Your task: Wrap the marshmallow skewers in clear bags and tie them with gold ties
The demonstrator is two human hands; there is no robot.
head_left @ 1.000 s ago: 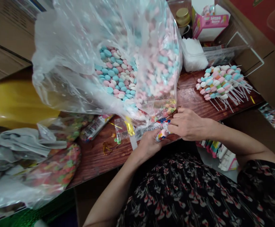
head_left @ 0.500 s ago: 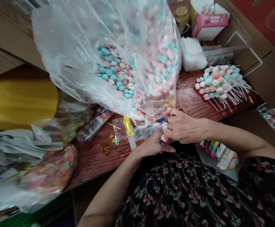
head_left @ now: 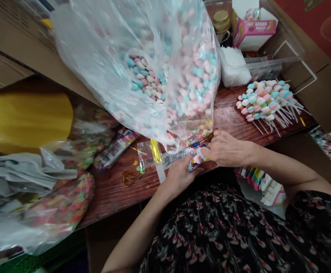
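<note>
A cellophane candy packet point(head_left: 197, 161) is resting between both hands at the front edge of the bench point(head_left: 111, 193), with its pink sweet showing at one end. The left hand point(head_left: 178, 176) is cupping it from below while the right hand point(head_left: 226, 148) is pressing on it from above. Both grips are clamped on the film, though the fingers hide exactly how it is pinched. Holding the thin film taut and close to the fingers looks like the careful way to handle it.

A clear barcoded strip point(head_left: 177, 157) is extending left from the packet, with a gold foil tie point(head_left: 155, 151) lying across it. All of this is sitting just in front of a large clear bag of pastel candies point(head_left: 179, 64), which is sagging over the bench. To the right of the bag, a fan of candy lollipops point(head_left: 264, 102) is lying with its sticks splayed. Beyond the bag, a gold-lidded jar point(head_left: 221, 21) and a pink carton point(head_left: 252, 32) are standing near a tray of white wadding point(head_left: 234, 67). To its left, a grey plastic sheet point(head_left: 20, 174) is lying over a bag of mixed candy point(head_left: 68, 204), and cardboard boxes point(head_left: 327, 94) are closing in the far right.
</note>
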